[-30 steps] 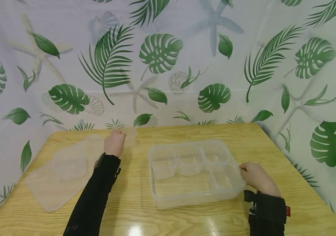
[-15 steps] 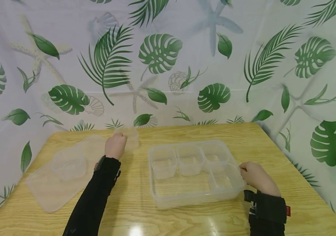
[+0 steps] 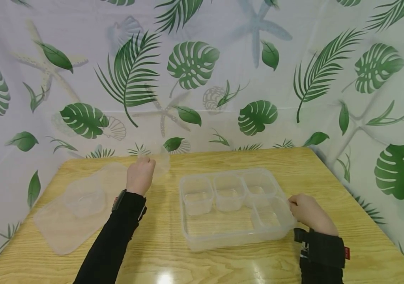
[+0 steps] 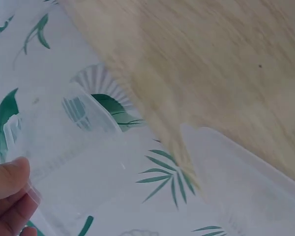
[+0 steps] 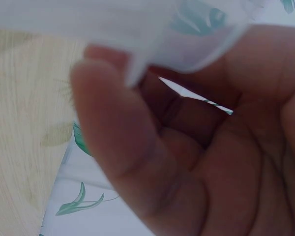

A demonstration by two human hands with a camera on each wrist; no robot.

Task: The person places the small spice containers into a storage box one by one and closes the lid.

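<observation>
Above the table's far edge, left hand (image 3: 139, 174) pinches a clear cup (image 3: 159, 163) (lifted); right hand (image 3: 306, 213) grips the tray (image 3: 235, 240).

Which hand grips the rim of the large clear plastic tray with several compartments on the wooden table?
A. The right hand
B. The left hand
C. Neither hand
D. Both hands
A: the right hand grips the right rim of the large clear plastic compartment tray, while the left hand holds a small clear plastic cup farther back on the wooden table.

No legible text (anywhere)
</observation>
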